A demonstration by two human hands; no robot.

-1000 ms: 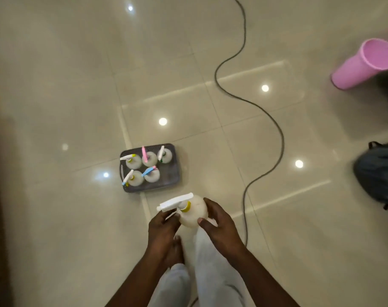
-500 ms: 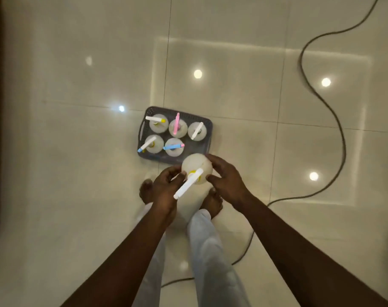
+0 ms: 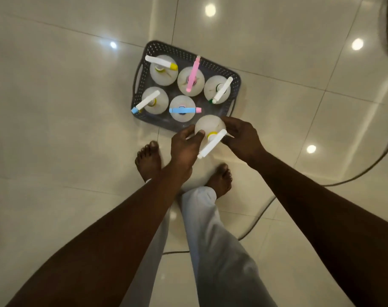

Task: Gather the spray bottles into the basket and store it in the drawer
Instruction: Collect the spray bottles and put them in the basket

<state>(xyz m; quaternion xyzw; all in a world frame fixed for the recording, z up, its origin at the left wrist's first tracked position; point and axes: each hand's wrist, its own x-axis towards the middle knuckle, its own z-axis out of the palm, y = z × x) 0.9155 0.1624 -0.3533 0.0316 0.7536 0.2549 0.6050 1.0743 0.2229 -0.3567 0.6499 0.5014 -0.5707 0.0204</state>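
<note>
Translucent white plastic spray bottle (image 3: 208, 126) is over the free near corner of the dark grey perforated plastic basket (image 3: 235, 85), left hand (image 3: 184, 146) and right hand (image 3: 243, 138) fingers curled round its belly; looks light and slick, so grip the body, not the trigger (image 3: 212, 144).

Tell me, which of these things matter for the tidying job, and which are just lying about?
Part of the job: basket; five bottles standing in it; sixth bottle, gripped by left hand and right hand at the basket's near edge.
Just lying about: cable on the floor.
</note>
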